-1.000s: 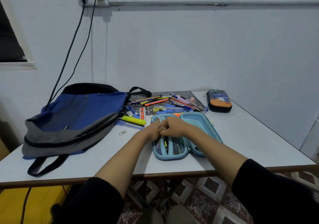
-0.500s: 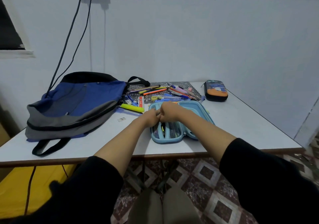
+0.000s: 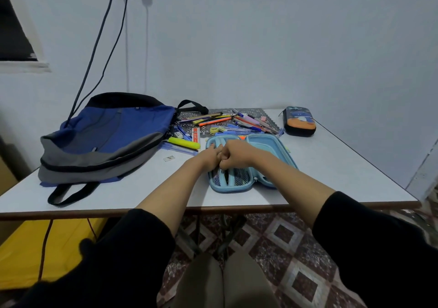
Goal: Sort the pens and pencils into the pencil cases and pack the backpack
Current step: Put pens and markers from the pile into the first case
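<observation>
**Both fists meet over the open blue case**

The light-blue pencil case [image 3: 265, 146] lies open on the white table [image 3: 331, 165], mesh pockets toward the near edge. Above it the left hand [image 3: 209, 157] and right hand [image 3: 234, 154] are curled into fists, knuckles touching; whether they grip anything cannot be told. Behind the case lies a scatter of pens and pencils [image 3: 227, 124]. A zipped black-and-orange pencil case [image 3: 299, 121] sits far right, and the blue-and-grey backpack [image 3: 106, 139] lies flat at left.

Both arms outstretched, left hand [image 3: 209, 158], right hand [image 3: 233, 154], fists touching
</observation>
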